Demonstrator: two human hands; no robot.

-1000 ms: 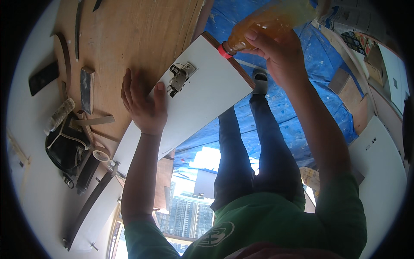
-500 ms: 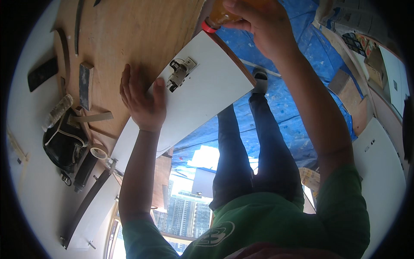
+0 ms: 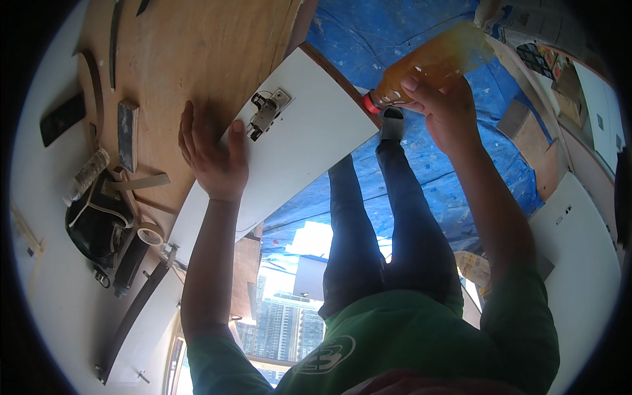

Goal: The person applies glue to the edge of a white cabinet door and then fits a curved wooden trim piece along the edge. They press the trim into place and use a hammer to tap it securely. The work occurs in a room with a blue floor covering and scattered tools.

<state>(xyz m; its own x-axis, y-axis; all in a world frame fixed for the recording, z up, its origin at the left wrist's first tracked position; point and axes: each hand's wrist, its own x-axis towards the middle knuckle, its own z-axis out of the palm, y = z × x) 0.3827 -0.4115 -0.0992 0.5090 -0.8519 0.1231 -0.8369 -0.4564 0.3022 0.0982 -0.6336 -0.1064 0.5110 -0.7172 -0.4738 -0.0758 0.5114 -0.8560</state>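
A white panel (image 3: 322, 118) with a brown edge lies slantwise over a wooden board (image 3: 197, 52). A metal cabinet hinge (image 3: 267, 115) is fixed on its face. My left hand (image 3: 216, 155) rests with fingers stretched out across the panel's left edge, the thumb beside the hinge. My right hand (image 3: 451, 118) grips a plastic squeeze bottle (image 3: 421, 66) of amber liquid, tilted with its red cap (image 3: 370, 103) down against or just beside the panel's brown end edge. Whether liquid comes out cannot be seen.
On the left lie a dark phone (image 3: 64, 119), a block (image 3: 128, 135), a black bag (image 3: 99, 214), a roll of tape (image 3: 151, 234) and several curved strips. A blue sheet (image 3: 421, 178) covers the floor beneath my legs. Offcuts (image 3: 526, 135) lie at the right.
My right hand has brought the bottle nearer and to the right, its cap going from the panel's far corner along the end edge to the near corner. My left hand stays on the panel.
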